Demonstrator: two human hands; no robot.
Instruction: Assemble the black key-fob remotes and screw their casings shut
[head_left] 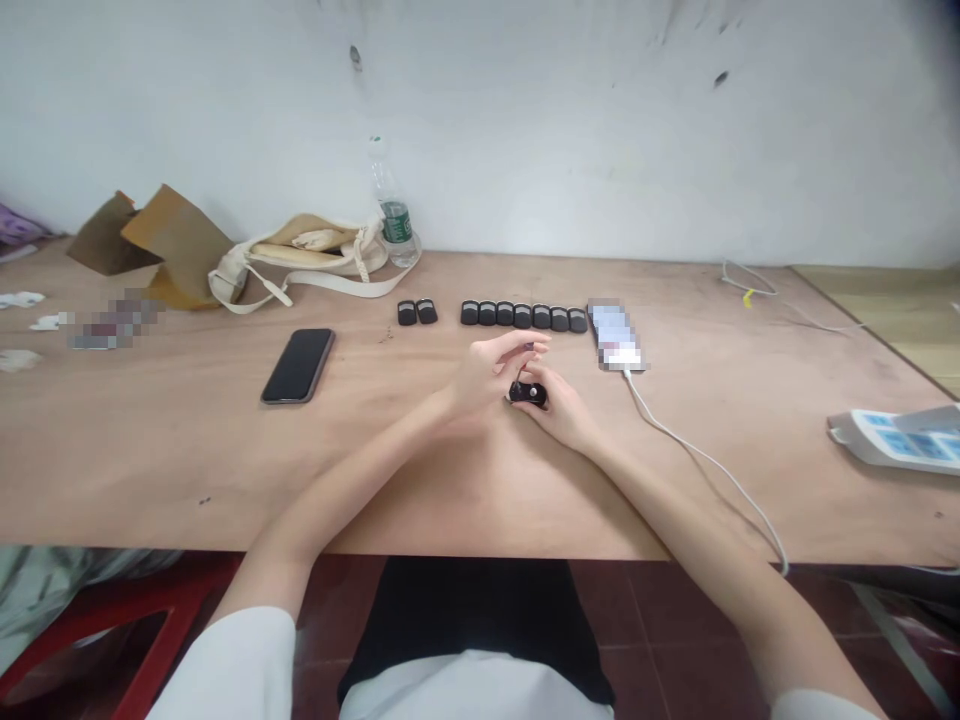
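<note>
My right hand (566, 405) grips a small black rounded device (529, 396) with a shiny round spot on its face, low over the table. Above it, my left hand (487, 375) pinches a small screwdriver (518, 376), its thin shaft pointing down at the device's left end. Whether the tip touches is too small to tell. Just beyond my hands lies a row of several black devices (523, 316), each with a grey band. Two more of the same look (416, 312) lie apart, to the left of that row.
A dark phone (298, 366) lies left; a lit phone (615, 335) lies right, its white cable (697, 455) running to the front edge. Along the wall are a cream bag (300, 250), a water bottle (397, 225) and brown paper bags (180, 240). A white power strip (900, 440) sits far right.
</note>
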